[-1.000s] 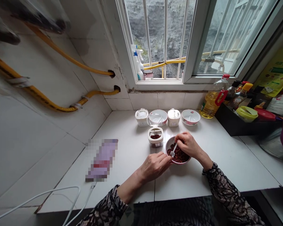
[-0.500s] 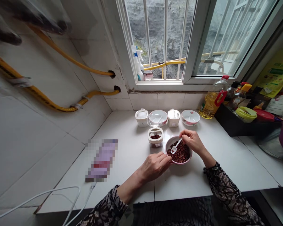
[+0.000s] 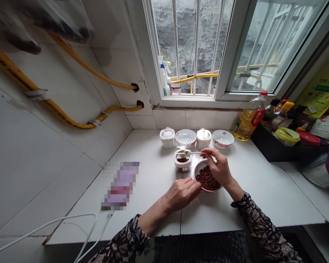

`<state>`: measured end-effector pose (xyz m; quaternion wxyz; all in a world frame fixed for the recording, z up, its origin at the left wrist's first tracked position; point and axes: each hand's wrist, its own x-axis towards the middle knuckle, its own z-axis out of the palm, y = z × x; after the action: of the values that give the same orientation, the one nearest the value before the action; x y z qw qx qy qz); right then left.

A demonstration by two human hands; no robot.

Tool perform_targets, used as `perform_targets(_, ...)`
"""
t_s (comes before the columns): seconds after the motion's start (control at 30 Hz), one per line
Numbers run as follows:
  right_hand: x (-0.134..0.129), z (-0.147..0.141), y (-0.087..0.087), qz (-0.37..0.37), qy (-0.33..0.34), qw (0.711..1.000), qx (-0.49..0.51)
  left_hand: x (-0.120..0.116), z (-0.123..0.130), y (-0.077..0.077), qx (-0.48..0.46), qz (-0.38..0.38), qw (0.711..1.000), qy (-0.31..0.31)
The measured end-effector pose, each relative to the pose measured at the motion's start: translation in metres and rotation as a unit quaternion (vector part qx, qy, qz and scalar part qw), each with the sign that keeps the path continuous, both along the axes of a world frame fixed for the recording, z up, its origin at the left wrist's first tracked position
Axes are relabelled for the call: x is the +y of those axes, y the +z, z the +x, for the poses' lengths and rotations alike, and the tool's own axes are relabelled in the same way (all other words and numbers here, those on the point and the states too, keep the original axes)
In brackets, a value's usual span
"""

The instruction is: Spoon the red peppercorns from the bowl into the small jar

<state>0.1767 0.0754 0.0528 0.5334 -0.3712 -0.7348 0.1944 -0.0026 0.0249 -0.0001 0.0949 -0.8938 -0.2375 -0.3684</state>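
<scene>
My left hand grips the near-left rim of a bowl that holds dark red-brown peppercorn-like grains. Between the thumb and fingers of my right hand is a small white spoon, level and pointing left. Its scoop end is over the open top of a small seasoning jar, whose clear lid is raised at the back. Similar dark grains lie in that jar. My right hand hides part of the bowl's right side.
Behind stand two white lidded jars and two floral bowls. An oil bottle and a black box of bottles are at right. A blurred purple flat object with a white cable lies left.
My right hand has lifted the spoon out of the bowl and brought it left over the open jar. My left hand keeps its hold on the bowl. The view has shifted slightly.
</scene>
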Motion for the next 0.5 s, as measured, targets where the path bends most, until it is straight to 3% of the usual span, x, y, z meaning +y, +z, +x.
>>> perform_targets(0.1,-0.003,-0.005,0.001,0.134,0.037,0.983,-0.116,0.0,0.001,-0.001,-0.005,0.006,1.0,0.007)
perform_targets(0.17,-0.003,-0.002,0.003,0.157,0.029,0.979,-0.124,0.0,0.001,-0.001,-0.009,0.006,1.0,0.005)
perform_targets(0.33,-0.002,0.023,0.008,0.056,-0.061,0.994,-0.066,0.0,-0.001,-0.001,-0.002,-0.006,1.0,-0.005)
perform_targets(0.5,0.0,0.037,-0.001,0.035,-0.041,0.987,-0.153,-0.001,-0.002,0.001,0.005,-0.009,1.0,-0.003)
